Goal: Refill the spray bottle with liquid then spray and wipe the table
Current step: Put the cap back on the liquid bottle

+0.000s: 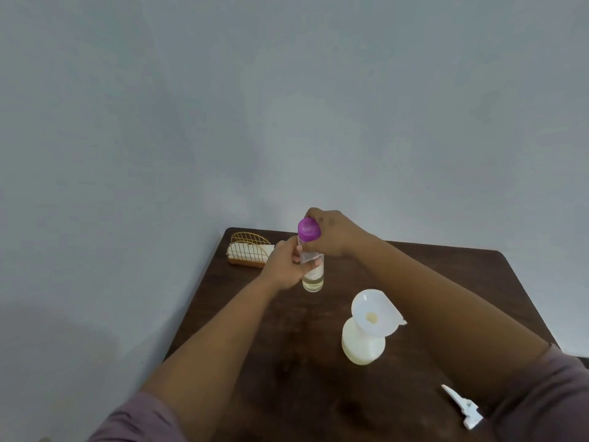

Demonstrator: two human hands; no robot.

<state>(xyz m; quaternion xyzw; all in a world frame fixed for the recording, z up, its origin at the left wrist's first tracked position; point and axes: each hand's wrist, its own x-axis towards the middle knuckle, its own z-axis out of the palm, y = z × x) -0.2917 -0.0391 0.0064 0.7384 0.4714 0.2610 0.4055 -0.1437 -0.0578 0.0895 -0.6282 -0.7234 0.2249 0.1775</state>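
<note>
Fingers of the left hand [283,266] are curled shut round the middle of a clear refill bottle [313,275], while the right hand [331,232] is clamped over its purple cap [308,230], gripping it from above; whether the cap is going on or coming off I cannot tell. That bottle stands just above centre frame, with only a little pale liquid at its bottom, so it should be light, and its smooth wall looks slippery; the mid-body hold seems sensible. Below and right of it stands the white spray bottle [363,344] with a funnel [374,314] seated in its neck, top-heavy, I would guess, and easy to knock. Its trigger head [463,406] lies loose at lower right, just beside the right forearm. The table [287,362] is dark wood; its left edge runs close beside the left arm. A wire holder with cloths [250,252] sits at the upper-left corner. Open room lies between the two bottles.
</note>
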